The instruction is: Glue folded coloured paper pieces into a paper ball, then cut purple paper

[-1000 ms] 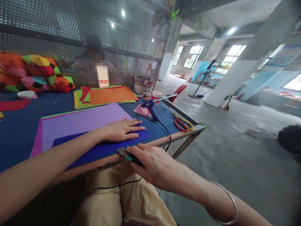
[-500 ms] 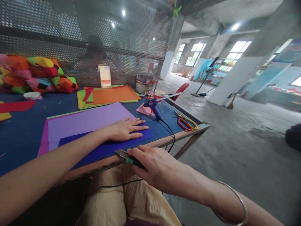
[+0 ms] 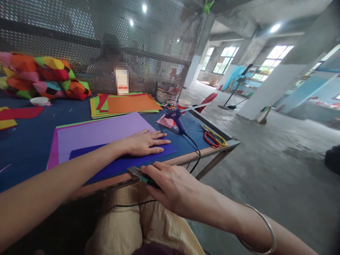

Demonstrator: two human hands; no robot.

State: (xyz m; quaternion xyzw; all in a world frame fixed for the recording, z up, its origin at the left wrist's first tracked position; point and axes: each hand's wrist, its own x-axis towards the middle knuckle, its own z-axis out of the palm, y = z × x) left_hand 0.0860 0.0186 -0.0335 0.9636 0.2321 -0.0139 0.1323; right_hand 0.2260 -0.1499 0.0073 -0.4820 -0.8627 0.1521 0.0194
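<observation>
My left hand (image 3: 145, 142) lies flat with fingers spread on a dark blue sheet (image 3: 106, 173) near the table's front edge. Beneath that sheet are a lilac sheet (image 3: 106, 130) and a magenta one (image 3: 52, 152), with a thin green edge showing behind. In my right hand (image 3: 170, 186) is a utility knife (image 3: 140, 176), its blade out and pointing left. The blade tip is at the near edge of the blue sheet, over the table's front edge; whether it touches the sheet I cannot tell. My fingers hide much of the knife's handle.
A blue glue gun (image 3: 177, 120) with a black cord rests right of the sheets, by pink scraps (image 3: 165, 121). Scissors (image 3: 212, 137) lie at the right corner. Behind are coloured sheets (image 3: 132, 103), a basket (image 3: 168, 92), a cup (image 3: 183, 103) and folded colourful shapes (image 3: 47, 76).
The whole view has shifted a little, so the table appears slightly further right and higher. My right hand and the knife have moved slightly left along the front edge; my left hand stays flat.
</observation>
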